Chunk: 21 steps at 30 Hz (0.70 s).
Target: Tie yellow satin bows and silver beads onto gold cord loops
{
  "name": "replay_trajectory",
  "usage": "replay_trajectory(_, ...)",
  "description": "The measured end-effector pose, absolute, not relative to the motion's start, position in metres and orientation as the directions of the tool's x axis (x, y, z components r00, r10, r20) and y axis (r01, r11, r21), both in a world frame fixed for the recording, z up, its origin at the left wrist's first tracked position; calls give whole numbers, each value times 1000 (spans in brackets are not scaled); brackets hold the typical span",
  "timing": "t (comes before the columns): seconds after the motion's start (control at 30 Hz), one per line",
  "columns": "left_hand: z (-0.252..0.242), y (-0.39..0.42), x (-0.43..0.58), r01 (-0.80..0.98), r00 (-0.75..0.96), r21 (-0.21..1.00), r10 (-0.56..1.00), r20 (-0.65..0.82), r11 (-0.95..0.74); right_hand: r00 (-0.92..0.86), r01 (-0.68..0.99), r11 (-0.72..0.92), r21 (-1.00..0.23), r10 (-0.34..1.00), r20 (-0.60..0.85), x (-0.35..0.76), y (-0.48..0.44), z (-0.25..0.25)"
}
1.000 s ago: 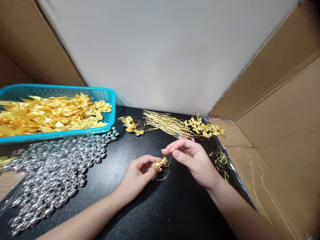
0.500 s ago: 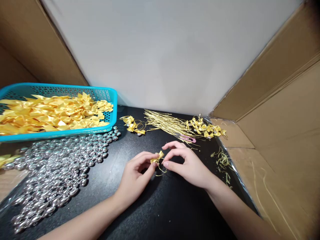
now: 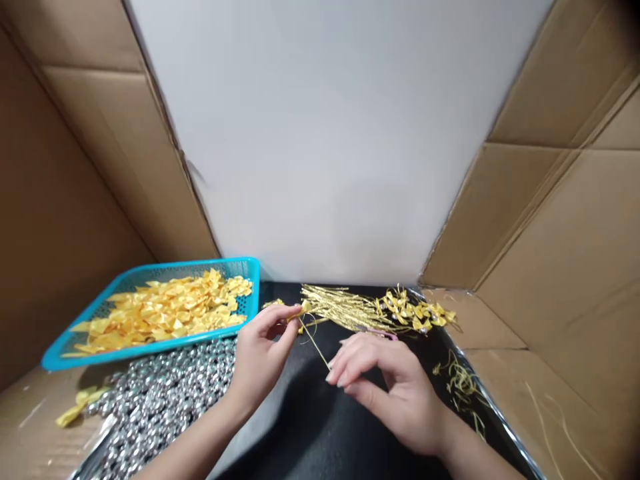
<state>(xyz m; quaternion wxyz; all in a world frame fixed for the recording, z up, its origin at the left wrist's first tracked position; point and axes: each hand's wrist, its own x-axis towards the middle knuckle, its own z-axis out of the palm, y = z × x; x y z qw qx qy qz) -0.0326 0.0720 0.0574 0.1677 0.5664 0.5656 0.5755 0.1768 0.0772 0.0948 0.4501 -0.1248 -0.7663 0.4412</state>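
Observation:
My left hand [image 3: 267, 347] is closed, with thumb and fingertips pinching a small yellow ribbon bow [image 3: 305, 307]. A gold cord [image 3: 315, 345] runs straight from the bow down to my right hand [image 3: 383, 380], whose fingers are closed at the cord's far end. The exact grip of those fingertips is partly hidden. Part of the cord also hangs as a thin loop just below the bow. Beyond my hands lies a bundle of gold cords [image 3: 345, 310]. Just behind my right hand, a pink handle [image 3: 384, 334] shows in part.
A turquoise basket [image 3: 150, 346] of yellow bows stands at left, with many silver beads [image 3: 170, 380] before it. Finished-looking bows with beads [image 3: 417, 313] lie at the back right. Cord scraps [image 3: 461, 380] lie along the right edge. Cardboard walls [image 3: 565, 220] flank the black table [image 3: 295, 413].
My right hand has drawn away from the left, down and toward me, stretching the cord out straight. My left hand still pinches the bow. The camera view has tilted upward.

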Motion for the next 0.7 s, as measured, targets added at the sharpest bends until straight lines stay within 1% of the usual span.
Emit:
replay_trajectory(0.07,80,83,-31,473,-273,802,805,527,-364,-544,-219,587,-779,589,597,173,82,109)
replay_trajectory(0.2,121,95,-17,500,-162,712,754,636,-493,-403,-176,588,-789,688,603,164,99,136)
replay_trajectory(0.3,137,93,-5,534,-51,616,706,707,-579,-357,-162,603,-781,702,616,161,115,149)
replay_trajectory(0.37,141,89,-1,544,-10,571,676,737,-615,-334,-145,588,-796,728,599,163,123,153)
replay_trajectory(0.53,139,86,-4,556,42,551,683,729,-622,-278,-76,610,-789,747,604,174,127,150)
replay_trajectory(0.7,136,87,-7,566,49,560,703,710,-605,-295,66,686,-724,707,643,170,121,147)
